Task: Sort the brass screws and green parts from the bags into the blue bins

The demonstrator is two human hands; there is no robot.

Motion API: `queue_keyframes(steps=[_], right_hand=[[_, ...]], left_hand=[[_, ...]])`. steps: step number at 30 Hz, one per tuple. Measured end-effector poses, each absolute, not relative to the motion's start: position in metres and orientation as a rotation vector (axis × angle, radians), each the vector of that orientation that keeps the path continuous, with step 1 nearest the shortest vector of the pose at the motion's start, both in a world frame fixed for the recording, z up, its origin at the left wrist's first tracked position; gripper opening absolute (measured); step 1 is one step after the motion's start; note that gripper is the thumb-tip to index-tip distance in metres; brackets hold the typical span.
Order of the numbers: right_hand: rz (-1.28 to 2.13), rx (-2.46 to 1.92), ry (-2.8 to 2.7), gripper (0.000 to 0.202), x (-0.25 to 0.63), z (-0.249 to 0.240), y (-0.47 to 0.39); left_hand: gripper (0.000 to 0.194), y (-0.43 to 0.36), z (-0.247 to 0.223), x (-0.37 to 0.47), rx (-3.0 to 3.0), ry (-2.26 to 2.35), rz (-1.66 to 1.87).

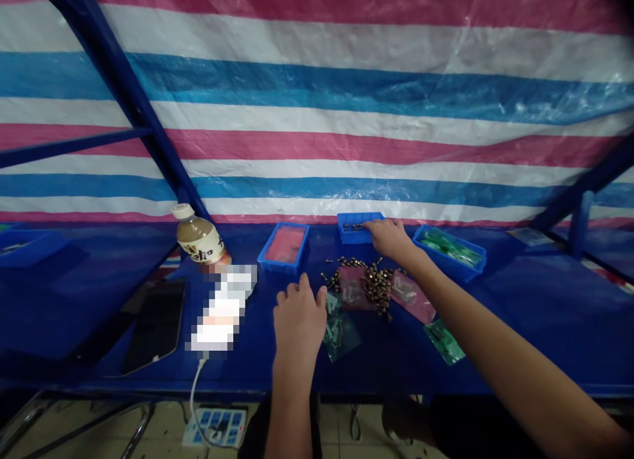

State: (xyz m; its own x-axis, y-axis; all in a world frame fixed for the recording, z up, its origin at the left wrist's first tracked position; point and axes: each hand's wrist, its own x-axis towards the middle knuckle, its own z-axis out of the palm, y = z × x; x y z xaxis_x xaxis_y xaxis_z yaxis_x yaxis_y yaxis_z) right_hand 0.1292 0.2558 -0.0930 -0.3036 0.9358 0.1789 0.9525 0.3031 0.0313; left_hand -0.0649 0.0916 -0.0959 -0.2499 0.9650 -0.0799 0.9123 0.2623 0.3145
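My left hand [300, 317] rests palm down over the blue table, fingers apart and holding nothing. Just right of it lies a clear green-tinted bag [341, 337] with small screw-like pieces inside. My right hand [395, 240] reaches over the right side of a small blue bin [360, 234], where a few dark screws [352, 227] show. Its fingers are bent together at the bin; whatever they pinch is hidden. Between my hands, a loose pile of brassy screws [379, 284] spreads beside a pink bag [354, 288] and another pink bag [413, 295].
A blue bin of pink bags [302, 244] stands behind my left hand; a blue bin of green bags [474, 271] is at right. A green bag [444, 341] lies under my right forearm. Leftward are a bottle [201, 238], a blurred-out phone [222, 314] on a cable and a dark tablet [157, 323].
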Motion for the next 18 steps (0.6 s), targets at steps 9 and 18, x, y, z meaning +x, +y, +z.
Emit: queue_keyframes(steps=[9, 18], right_hand=[[-0.054, -1.57, -2.54, 0.039, 0.12, -0.106, 0.237], [-0.027, -1.381, -2.603, 0.038, 0.126, -0.104, 0.216]], left_hand=[[0.055, 0.093, -0.102, -0.065, 1.8, 2.246, 0.29], [0.055, 0.092, -0.105, -0.065, 1.836, 2.208, 0.32]])
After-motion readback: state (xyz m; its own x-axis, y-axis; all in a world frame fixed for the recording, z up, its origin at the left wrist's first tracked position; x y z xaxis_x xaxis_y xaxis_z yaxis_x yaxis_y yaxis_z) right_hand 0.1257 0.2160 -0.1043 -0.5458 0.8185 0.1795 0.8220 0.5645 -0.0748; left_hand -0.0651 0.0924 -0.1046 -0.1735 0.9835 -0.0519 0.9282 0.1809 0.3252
